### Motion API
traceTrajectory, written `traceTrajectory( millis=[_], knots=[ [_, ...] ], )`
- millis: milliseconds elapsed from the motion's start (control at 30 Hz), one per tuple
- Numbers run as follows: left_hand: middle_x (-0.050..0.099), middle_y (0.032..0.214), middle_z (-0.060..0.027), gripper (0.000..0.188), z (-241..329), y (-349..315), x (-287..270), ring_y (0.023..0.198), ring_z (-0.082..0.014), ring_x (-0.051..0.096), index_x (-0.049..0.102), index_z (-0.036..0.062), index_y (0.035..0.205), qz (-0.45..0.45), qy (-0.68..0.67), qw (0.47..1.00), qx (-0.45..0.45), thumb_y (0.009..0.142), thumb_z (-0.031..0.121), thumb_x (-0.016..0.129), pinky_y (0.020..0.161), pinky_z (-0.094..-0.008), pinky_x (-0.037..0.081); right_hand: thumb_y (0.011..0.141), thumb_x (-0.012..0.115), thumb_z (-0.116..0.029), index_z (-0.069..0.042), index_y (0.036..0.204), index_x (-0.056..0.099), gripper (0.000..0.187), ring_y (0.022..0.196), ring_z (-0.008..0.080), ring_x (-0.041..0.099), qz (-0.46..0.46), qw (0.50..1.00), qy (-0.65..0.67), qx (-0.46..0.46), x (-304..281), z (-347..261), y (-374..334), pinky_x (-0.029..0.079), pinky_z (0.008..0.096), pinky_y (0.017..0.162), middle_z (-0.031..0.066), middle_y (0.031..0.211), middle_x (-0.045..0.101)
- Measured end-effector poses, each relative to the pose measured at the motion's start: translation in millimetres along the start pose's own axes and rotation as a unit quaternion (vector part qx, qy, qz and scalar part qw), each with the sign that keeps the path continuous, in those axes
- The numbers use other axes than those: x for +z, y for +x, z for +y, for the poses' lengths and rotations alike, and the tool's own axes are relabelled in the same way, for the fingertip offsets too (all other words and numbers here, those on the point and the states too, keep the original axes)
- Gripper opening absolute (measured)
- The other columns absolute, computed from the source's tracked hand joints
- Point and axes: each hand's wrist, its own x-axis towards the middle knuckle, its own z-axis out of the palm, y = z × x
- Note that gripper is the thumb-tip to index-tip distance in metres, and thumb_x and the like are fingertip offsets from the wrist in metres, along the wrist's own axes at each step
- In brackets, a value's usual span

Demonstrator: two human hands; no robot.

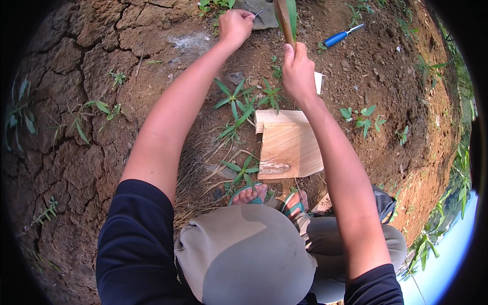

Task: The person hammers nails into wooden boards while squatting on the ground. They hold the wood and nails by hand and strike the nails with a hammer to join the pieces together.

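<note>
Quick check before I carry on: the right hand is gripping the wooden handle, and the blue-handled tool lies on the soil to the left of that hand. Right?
Not quite: the blue-handled tool lies on the soil to the right of that hand, as the head view shows. The right hand is gripping the wooden handle.

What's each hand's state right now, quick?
Left hand: closed, pinching a thin metal piece by the grey stone.
Right hand: closed around a wooden handle.
</note>
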Motion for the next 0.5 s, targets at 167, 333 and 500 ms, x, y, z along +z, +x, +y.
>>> traceTrajectory(
  millis=[167, 333, 500],
  knots=[
    [0.075, 0.078, -0.0125, 0.016, 6.3, -1.0, 0.8, 0.075, -0.0275, 0.074, 0.082, 0.0116, 0.092, -0.006, -0.014, 1.0, 0.003, 0.085, 0.024, 0.074, 0.077, -0.0391, 0.059, 0.107, 0.043, -0.033, -0.001, 0.113, 0.05, 0.033, 0.083, 0.0547, 0.065, -0.023, 0.998, -0.058, 0.002, 7.4, 9.1, 6.1, 0.051, 0.0614, 0.073, 0.0341, 0.083, 0.067],
    [0.077, 0.079, -0.0078, 0.02, 16.7, -3.6, -8.4, 0.054, -0.0155, 0.07, 0.08, 0.0049, 0.1, -0.049, 0.004, 0.999, -0.011, 0.09, 0.022, 0.075, 0.056, -0.03, 0.059, 0.108, 0.042, -0.033, -0.001, 0.113, 0.049, 0.033, 0.087, 0.0547, 0.066, 0.002, 1.0, -0.026, 0.006, -6.6, -8.0, 1.7, 0.051, 0.0619, 0.077, 0.0347, 0.086, 0.067],
    [0.077, 0.081, -0.0084, 0.021, 26.7, -7.9, -9.5, 0.056, -0.0162, 0.072, 0.08, 0.0042, 0.1, -0.058, -0.028, 0.998, -0.02, 0.09, 0.022, 0.075, 0.056, -0.03, 0.059, 0.108, 0.043, -0.032, -0.001, 0.111, 0.049, 0.032, 0.083, 0.0552, 0.066, -0.009, 0.997, -0.072, -0.019, 3.2, 5.1, 5.8, 0.051, 0.0618, 0.074, 0.0341, 0.083, 0.067]
  ],
)
